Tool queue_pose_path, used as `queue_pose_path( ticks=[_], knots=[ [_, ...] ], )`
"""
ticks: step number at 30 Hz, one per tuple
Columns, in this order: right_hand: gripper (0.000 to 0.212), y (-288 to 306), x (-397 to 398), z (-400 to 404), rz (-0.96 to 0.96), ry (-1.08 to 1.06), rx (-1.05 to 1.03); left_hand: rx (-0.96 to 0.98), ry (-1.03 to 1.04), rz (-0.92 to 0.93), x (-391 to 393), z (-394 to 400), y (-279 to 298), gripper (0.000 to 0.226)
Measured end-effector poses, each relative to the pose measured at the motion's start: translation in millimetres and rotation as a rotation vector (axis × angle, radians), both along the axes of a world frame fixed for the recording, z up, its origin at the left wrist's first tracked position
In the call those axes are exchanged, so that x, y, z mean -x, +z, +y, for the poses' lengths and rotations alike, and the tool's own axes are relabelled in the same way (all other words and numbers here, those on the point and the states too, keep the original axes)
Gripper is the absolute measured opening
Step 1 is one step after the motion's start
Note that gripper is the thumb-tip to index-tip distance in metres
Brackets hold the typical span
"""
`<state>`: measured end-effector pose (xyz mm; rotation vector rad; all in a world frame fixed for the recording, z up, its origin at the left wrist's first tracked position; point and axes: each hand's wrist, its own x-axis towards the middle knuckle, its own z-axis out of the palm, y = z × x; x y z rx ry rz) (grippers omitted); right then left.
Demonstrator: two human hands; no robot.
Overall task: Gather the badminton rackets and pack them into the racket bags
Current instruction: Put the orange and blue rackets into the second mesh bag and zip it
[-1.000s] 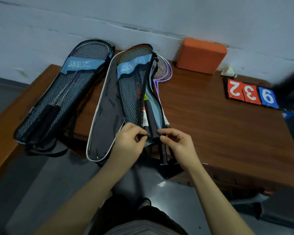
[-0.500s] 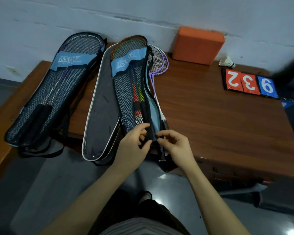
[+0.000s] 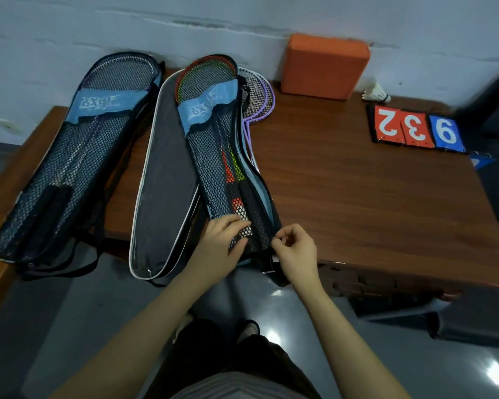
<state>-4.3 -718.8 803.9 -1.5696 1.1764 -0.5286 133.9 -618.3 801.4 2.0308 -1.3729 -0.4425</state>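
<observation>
A black mesh racket bag (image 3: 211, 156) with a blue label lies open in the middle of the wooden table (image 3: 357, 197). Inside it are a red racket and a yellow-green racket (image 3: 231, 168), their grips at the near end. My left hand (image 3: 228, 240) grips the bag's near end over the handles. My right hand (image 3: 294, 246) pinches the bag's right edge by the zipper. White and purple rackets (image 3: 260, 93) stick out from under the bag at the far end. A second mesh bag (image 3: 78, 151), with rackets inside, lies closed at the left.
The open bag's dark flap (image 3: 167, 174) hangs left over the table edge. An orange block (image 3: 323, 64) and a shuttlecock (image 3: 376, 93) sit by the wall. A score flip card (image 3: 415, 128) showing 2, 3, 9 lies at the right. Grey floor lies below.
Both hands slid slightly up the bag's near end. The mesh cover now sits further over the racket handles. The view shifted a little lower.
</observation>
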Motion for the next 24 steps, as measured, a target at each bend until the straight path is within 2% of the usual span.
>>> queue_pose_path(
  ticks=[4,9,14,19,24],
  knots=[
    [0.010,-8,9,-10,0.188,0.111,0.152,-0.160,-0.076,-0.278,-13,-12,-13,0.043],
    [0.016,-21,-4,-20,0.476,0.212,0.218,-0.198,-0.071,-0.303,-24,-30,-15,0.047],
    [0.020,-15,-43,-43,0.412,0.160,0.348,-0.143,0.030,-0.298,-69,-48,-12,0.032],
    [0.014,-4,-106,-82,0.366,0.144,0.396,-0.116,0.090,-0.235,-142,-78,-6,0.046],
    [0.018,-2,-190,-117,0.397,0.086,0.380,-0.044,0.135,-0.175,-211,-113,-17,0.049]
  ],
)
